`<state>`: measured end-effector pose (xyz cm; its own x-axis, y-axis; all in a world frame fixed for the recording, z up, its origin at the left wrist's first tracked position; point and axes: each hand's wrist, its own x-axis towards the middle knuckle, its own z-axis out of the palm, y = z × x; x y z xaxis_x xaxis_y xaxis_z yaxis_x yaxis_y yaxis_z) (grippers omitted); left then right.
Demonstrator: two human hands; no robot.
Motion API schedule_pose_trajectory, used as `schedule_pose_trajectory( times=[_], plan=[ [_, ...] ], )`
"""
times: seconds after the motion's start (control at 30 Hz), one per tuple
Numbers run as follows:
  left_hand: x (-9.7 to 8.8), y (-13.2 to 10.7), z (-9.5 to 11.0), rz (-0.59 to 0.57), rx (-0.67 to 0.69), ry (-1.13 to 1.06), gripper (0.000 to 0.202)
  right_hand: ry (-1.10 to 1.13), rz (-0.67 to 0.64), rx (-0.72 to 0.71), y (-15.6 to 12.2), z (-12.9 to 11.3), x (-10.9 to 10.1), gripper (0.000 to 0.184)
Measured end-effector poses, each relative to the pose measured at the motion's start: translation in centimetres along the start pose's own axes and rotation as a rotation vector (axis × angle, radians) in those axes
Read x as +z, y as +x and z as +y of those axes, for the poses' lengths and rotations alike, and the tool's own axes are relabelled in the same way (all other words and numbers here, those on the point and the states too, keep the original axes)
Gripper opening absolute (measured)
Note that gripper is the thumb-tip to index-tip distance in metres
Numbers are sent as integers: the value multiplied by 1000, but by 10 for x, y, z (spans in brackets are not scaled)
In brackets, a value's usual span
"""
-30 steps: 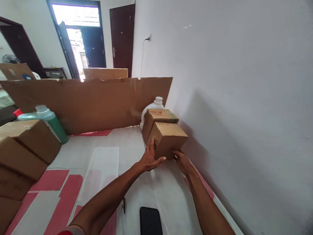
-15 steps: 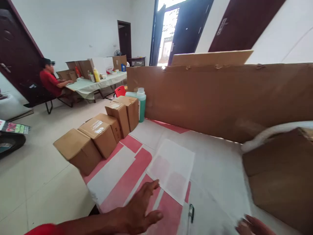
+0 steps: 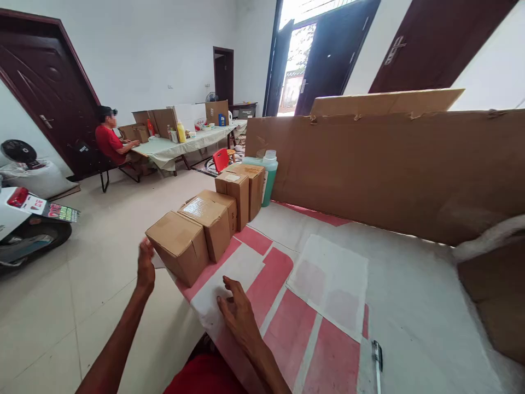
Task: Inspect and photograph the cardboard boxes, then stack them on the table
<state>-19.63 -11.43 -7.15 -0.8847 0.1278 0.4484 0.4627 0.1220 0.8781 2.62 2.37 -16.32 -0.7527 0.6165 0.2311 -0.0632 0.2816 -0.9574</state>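
Note:
My left hand [image 3: 146, 265] is at the outer side of the nearest brown cardboard box [image 3: 176, 243], with its fingers stretched up along the box; whether they press on it I cannot tell. My right hand [image 3: 240, 312] is held over the red and white table cover [image 3: 262, 284], fingers apart, with nothing in it. Behind the nearest box, more cardboard boxes [image 3: 209, 216] line the table's left edge. A thin white sheet [image 3: 328, 284] lies flat in the middle, and a clear pen with a dark cap [image 3: 376, 358] rests to its right.
Green liquid fills a bottle [image 3: 269, 178] at the row's far end. A tall cardboard panel [image 3: 369, 169] walls off the back, and another cardboard piece [image 3: 492, 295] stands at right. Farther off, a person in red [image 3: 110, 139] sits at another table [image 3: 192, 143]. A scooter [image 3: 36, 230] is at left.
My view has turned left. My left hand has gone from above the table to the nearest box's outer side. My right hand has come from the far right to the table's left part.

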Motion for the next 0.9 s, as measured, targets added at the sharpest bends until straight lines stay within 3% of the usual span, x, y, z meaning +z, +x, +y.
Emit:
schedule_pose_trajectory(
  times=[0.07,0.17,0.23,0.3,0.37,0.5,0.67,0.9],
  plan=[
    [8,-33,-22,-92,-96,-19,90,4,-53,-14,0,1,13,57],
    [8,-106,-37,-187,-168,-31,81,34,-23,-9,-6,2,14,71],
    [0,-153,-37,-286,-168,-32,66,62,63,23,-15,0,0,66],
    [-7,-187,-30,-470,-47,-21,59,96,138,84,-29,-5,-24,51],
    [-7,-205,-16,-642,126,-7,62,134,193,144,-42,-14,-55,40],
    [21,-209,16,-813,430,38,74,168,406,203,-59,-28,-108,41],
    [69,-198,54,-867,693,18,84,197,564,247,-67,-25,-145,48],
    [104,-178,82,-959,520,-205,89,277,684,257,-73,-21,-168,50]
  ],
)
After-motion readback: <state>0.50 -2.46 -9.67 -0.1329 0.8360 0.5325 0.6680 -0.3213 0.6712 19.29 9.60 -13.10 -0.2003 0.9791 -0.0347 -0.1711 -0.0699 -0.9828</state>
